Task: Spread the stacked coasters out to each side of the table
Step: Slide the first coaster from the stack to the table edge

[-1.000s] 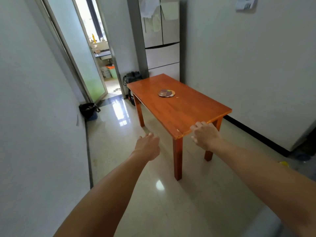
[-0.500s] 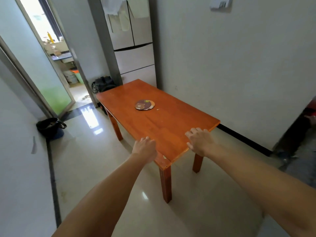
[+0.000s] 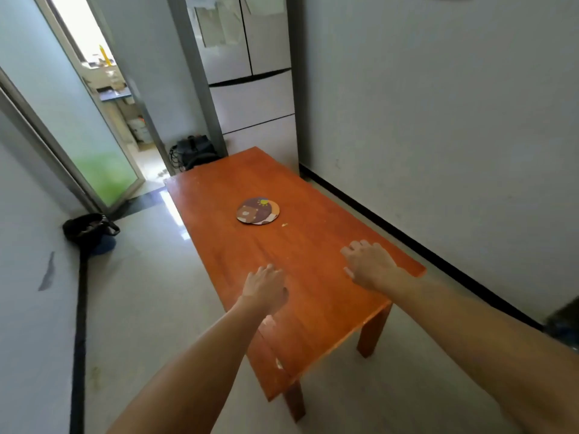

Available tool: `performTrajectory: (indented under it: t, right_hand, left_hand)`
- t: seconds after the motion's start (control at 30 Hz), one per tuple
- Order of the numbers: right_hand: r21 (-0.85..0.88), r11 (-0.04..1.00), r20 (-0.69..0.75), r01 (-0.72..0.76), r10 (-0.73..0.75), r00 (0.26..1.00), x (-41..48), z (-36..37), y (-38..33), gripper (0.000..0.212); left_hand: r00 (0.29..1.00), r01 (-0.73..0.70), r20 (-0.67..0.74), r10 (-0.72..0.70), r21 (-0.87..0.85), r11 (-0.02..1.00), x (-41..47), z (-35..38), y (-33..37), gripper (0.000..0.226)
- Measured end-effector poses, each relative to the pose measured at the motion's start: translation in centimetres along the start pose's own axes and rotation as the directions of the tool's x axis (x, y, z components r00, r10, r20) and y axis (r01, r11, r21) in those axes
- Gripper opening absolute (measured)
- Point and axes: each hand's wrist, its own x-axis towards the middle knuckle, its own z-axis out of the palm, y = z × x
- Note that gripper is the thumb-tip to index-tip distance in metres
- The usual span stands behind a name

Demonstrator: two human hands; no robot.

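Hands: left (image 3: 264, 285) and right (image 3: 369, 264) hovering empty, fingers loosely apart.
Coasters (image 3: 258, 210): waiting mid-table (image 3: 316, 296) (stack slightly fanned); peeling singly advisable.

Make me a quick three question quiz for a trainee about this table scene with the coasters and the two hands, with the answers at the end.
1. True or false: the coasters are already spread to each side of the table.
2. Which of the hands is nearer the wall-side table edge: A) left hand, B) right hand?
3. Fill in: both hands are over the table's near end and hold ____.

Key: 1 false, they lie stacked near the middle. 2 B. 3 nothing.
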Motion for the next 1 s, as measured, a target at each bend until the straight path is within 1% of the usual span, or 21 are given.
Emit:
performTrajectory:
  t: [0.07,0.13,0.33,0.5,0.57,0.67,0.7,0.8,0.83,0.87,0.97,1.0]
  right_hand:
    - [0.011,1.0,0.018,0.028,-0.028,0.999,3.0,1.0,1.4,0.037]
    - [0.027,0.998,0.071,0.055,-0.057,0.996,5.6,2.0,2.1,0.038]
    - [0.052,0.981,0.149,0.184,-0.19,0.97,13.4,5.0,2.1,0.04]
    - [0.036,0.966,0.21,0.254,-0.256,0.944,20.1,6.8,2.0,0.041]
    - [0.039,0.959,0.233,0.279,-0.281,0.931,22.7,7.5,2.2,0.04]
    - [0.078,0.955,0.242,0.287,-0.298,0.923,26.4,8.5,2.5,0.037]
    - [0.094,0.954,0.257,0.284,-0.298,0.919,27.5,8.8,2.6,0.037]
    - [0.129,0.95,0.315,0.286,-0.313,0.896,31.0,10.2,2.3,0.037]
    - [0.137,0.946,0.329,0.293,-0.323,0.888,32.3,10.7,2.1,0.037]
    - [0.147,0.943,0.334,0.298,-0.331,0.882,33.7,11.2,1.8,0.037]
    - [0.193,0.931,0.327,0.309,-0.357,0.875,38.4,12.7,0.5,0.036]
    - [0.218,0.926,0.32,0.307,-0.365,0.874,40.0,13.2,-0.1,0.037]
  left_hand:
    - [0.999,0.043,0.012,-0.043,-0.021,0.999,2.1,0.6,-0.1,0.031]
    - [0.996,0.086,0.035,-0.084,-0.044,0.995,3.7,1.4,-0.5,0.032]
    - [0.966,0.239,0.124,-0.228,-0.078,0.968,9.1,3.7,-2.9,0.041]
    - [0.938,0.324,0.169,-0.301,-0.128,0.937,15.2,6.2,-5.5,0.04]
    - [0.929,0.349,0.183,-0.322,-0.148,0.925,17.5,7.1,-6.3,0.036]
    - [0.919,0.383,0.173,-0.354,-0.183,0.905,20.2,8.7,-7.1,0.035]
    - [0.915,0.395,0.167,-0.367,-0.19,0.899,20.8,9.3,-7.2,0.039]
    - [0.905,0.424,0.132,-0.404,-0.224,0.878,22.1,11.0,-7.5,0.064]
    - [0.899,0.438,0.115,-0.422,-0.229,0.87,22.4,11.5,-7.7,0.066]
    - [0.892,0.451,0.098,-0.441,-0.229,0.863,22.8,12.0,-7.9,0.064]
    - [0.876,0.481,0.056,-0.48,-0.189,0.856,23.3,14.0,-8.0,0.038]
    - [0.87,0.491,0.052,-0.491,-0.189,0.85,23.4,14.8,-7.9,0.035]
